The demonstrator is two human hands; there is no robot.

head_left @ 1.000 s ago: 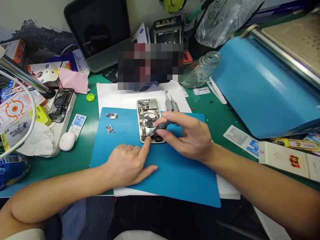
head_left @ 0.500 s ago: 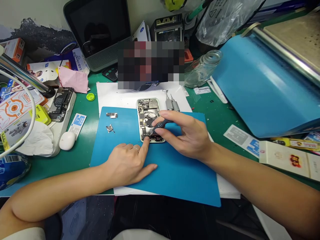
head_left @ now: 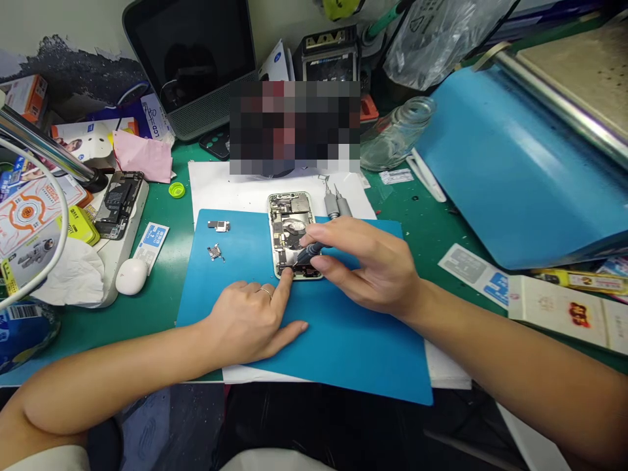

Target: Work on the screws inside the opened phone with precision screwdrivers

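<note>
An opened phone [head_left: 296, 223] with its inner parts bare lies near the top of a blue mat [head_left: 314, 340]. The index fingertip of my left hand [head_left: 252, 318] presses on its lower end; the thumb sticks out and the other fingers are curled. Above the phone's lower part, my right hand [head_left: 370, 261] holds a dark-handled screwdriver [head_left: 310, 252] between thumb and fingers. Its thin tip points down beside my left fingertip; whether it touches a screw is too small to tell. Two small phone parts, a metal-plated piece [head_left: 219, 226] and a little bracket [head_left: 214, 252], lie left of the phone.
Two grey screwdrivers [head_left: 332, 204] lie behind my right hand. A glass jar [head_left: 392, 140] leans at the back right, near a blue sheet [head_left: 505, 170]. On the left are a white earbud case [head_left: 131, 276], another opened phone [head_left: 120, 199] and a green cap [head_left: 176, 190].
The fingers of my right hand have shifted slightly down and left on the screwdriver, whose handle has turned a little. My left hand and the phone stay in place.
</note>
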